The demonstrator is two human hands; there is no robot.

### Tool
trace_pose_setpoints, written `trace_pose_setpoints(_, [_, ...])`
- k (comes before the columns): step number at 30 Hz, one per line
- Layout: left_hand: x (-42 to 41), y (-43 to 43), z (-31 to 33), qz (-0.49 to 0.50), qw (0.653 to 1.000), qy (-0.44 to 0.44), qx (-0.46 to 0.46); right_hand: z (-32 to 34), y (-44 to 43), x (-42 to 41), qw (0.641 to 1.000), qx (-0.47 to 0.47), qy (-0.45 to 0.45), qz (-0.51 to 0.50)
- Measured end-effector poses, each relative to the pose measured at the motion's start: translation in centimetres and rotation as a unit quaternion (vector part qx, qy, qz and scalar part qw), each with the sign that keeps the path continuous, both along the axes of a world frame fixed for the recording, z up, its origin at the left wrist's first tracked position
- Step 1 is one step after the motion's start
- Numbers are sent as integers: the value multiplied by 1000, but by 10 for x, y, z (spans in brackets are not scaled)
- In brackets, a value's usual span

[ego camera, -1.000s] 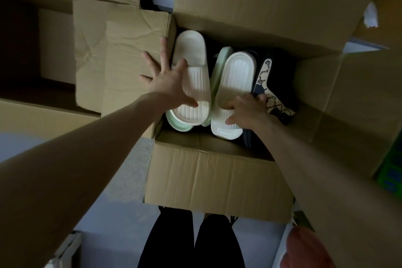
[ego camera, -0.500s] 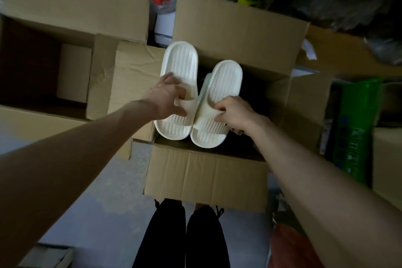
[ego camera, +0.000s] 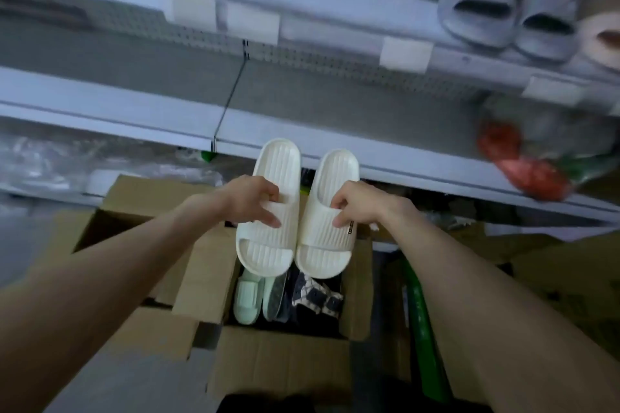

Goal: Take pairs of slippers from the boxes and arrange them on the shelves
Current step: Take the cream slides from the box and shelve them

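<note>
I hold a pair of cream ribbed slippers side by side in the air above the open cardboard box [ego camera: 278, 365]. My left hand [ego camera: 250, 199] grips the strap of the left cream slipper [ego camera: 268, 238]. My right hand [ego camera: 355, 204] pinches the strap of the right cream slipper [ego camera: 327, 245]. Their heels point up toward the edge of the white lower shelf [ego camera: 134, 114]. Inside the box lie a pale green slipper [ego camera: 248, 298] and a dark patterned slipper [ego camera: 315, 295].
A pair of grey slippers [ego camera: 503, 13] stands on the upper shelf at the right, with a pinkish one [ego camera: 604, 40] beside it. A red and green bagged item [ego camera: 523, 161] sits on the lower shelf. More cardboard boxes [ego camera: 134, 211] flank the open one. A green package [ego camera: 422, 329] stands at the right.
Both hands have lifted the cream pair out of the box and up toward the shelves. My view has swung upward, bringing the shelves into sight.
</note>
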State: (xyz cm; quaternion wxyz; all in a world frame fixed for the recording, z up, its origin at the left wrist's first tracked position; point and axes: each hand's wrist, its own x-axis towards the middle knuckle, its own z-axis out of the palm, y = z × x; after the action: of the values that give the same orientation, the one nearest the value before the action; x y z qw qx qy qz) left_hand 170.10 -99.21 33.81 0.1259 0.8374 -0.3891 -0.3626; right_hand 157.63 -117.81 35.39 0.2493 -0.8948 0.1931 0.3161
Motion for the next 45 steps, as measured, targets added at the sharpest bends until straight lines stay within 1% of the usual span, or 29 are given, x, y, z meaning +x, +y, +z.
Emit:
trace_pose_setpoints(3, [0,-1,77,-25,999,-18,-20,77,-7,-9,999,-22,-30,-8])
trace_pose_setpoints(6, [-5,-6,145,-30,997,-57,-43,147,-15,-16,997,-37,-66,-4])
trace_pose_setpoints(10, [-13,-27,217,-68,989,-116,-67,224,-29,-26,993,-55,-102,0])
trace_pose_setpoints(17, [4,-77,273,-82,965,-224,-106,288,-66,-14,982,-114,-151,-3])
trace_pose_setpoints(19, [13,-91,284,-75,963,-238,-104,300,-80,-6,981,-116,-157,-17])
trace_pose_setpoints(22, [32,-109,295,-50,974,-197,-103,313,-96,11,979,-114,-164,-26])
trace_pose_setpoints(26, [67,-129,300,-36,976,-190,-96,317,-118,44,978,-100,-175,-45])
trace_pose_setpoints(30, [107,-150,293,-32,980,-173,-95,308,-136,81,980,-98,-162,-56])
trace_pose_setpoints(36, [157,-182,272,-62,977,-157,-130,294,-161,127,980,-100,-165,-56])
trace_pose_setpoints(39, [175,-196,263,-70,979,-133,-137,288,-174,143,980,-119,-138,-82])
trace_pose_setpoints(42, [187,-210,262,-71,981,-126,-132,286,-187,157,975,-178,-75,-113])
trace_pose_setpoints(45, [196,-222,257,-71,981,-134,-119,278,-199,169,978,-169,-33,-118])
